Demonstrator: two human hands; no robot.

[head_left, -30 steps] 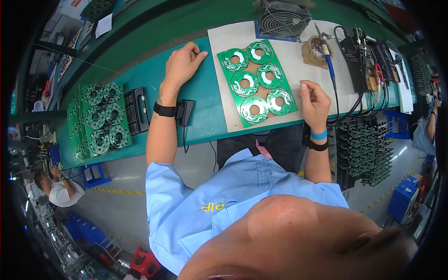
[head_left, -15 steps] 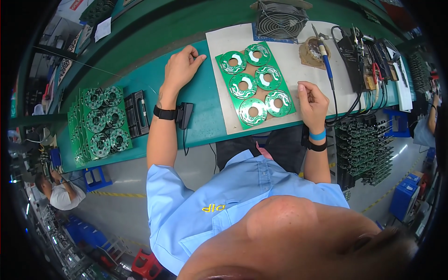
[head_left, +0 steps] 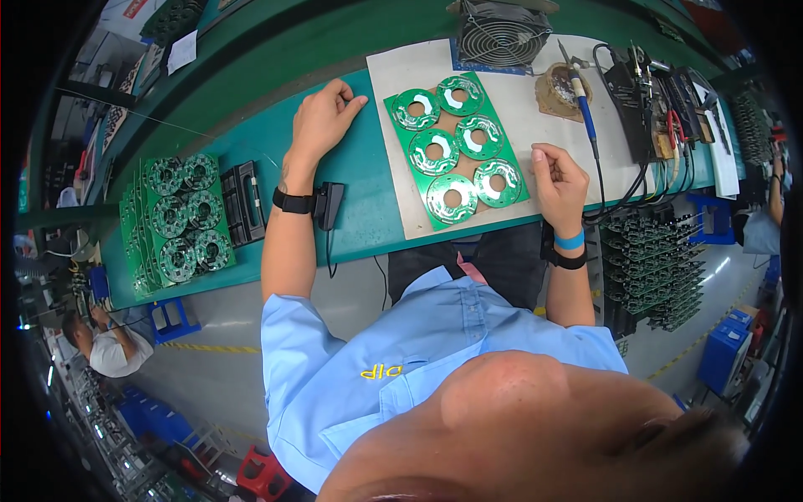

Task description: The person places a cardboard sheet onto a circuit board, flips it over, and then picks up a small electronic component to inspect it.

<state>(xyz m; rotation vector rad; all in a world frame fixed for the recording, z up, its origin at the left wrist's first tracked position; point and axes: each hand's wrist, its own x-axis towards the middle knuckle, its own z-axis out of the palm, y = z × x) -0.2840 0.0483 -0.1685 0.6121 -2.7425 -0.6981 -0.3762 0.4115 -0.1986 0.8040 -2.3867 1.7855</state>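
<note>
A green circuit board panel [head_left: 457, 151] carries several round boards with holes in their centres. It lies on a pale sheet [head_left: 393, 197] on the bench in front of me. To its left, on the green mat, rests my left hand [head_left: 324, 122], fingers loosely curled and nothing visible in them. My right hand [head_left: 560, 186] is beside the panel's right edge, apart from it, in a loose fist with the thumb along the top. No object shows in it. Both wrists wear black bands; the left one has a small black box with a cable.
A soldering iron [head_left: 583, 105] leans on a round holder [head_left: 562, 90] at the back right, near a fan [head_left: 503, 38]. Tools fill a black rack [head_left: 648, 109]. More board panels [head_left: 184, 217] stand left, beside a black tray [head_left: 243, 203]. Stacked boards [head_left: 652, 272] stand lower right.
Both hands and the panel stay in place. The whole view has shifted very slightly.
</note>
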